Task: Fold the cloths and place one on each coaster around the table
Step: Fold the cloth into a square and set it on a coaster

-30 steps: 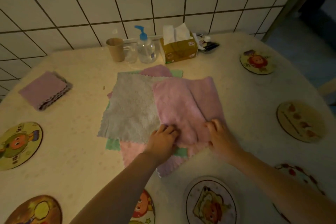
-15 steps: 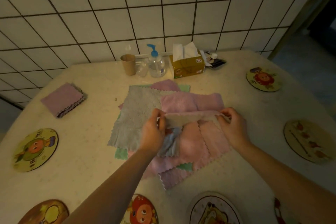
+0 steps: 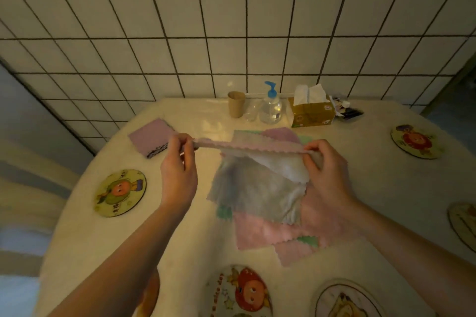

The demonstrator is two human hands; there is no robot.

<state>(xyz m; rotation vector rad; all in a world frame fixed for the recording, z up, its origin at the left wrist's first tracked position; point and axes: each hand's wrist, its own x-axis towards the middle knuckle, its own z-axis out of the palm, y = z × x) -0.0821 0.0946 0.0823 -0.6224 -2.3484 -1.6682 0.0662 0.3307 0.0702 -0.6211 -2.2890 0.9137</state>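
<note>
My left hand (image 3: 177, 162) and my right hand (image 3: 322, 162) each pinch a top corner of a pink cloth (image 3: 247, 148), stretched taut between them above the table. Its pale underside hangs down near my right hand. Below it lies a loose pile of cloths (image 3: 257, 198): grey on top, pink and green beneath. Round cartoon coasters ring the table: one at the left (image 3: 120, 192), one at the far right (image 3: 414, 141), two at the near edge (image 3: 242, 293) (image 3: 345, 301), one at the right edge (image 3: 463, 221). A folded stack of purple cloths (image 3: 152, 137) lies at the far left.
Against the tiled wall stand a brown paper cup (image 3: 236, 104), a clear pump bottle with a blue top (image 3: 270, 108) and a yellow tissue box (image 3: 313, 110). Small dark items (image 3: 350, 112) lie beside the box. The round table (image 3: 103, 239) drops off at the left.
Both hands went from pressing the pink cloth on the pile to lifting it by two corners and spreading apart. The view has tilted upward.
</note>
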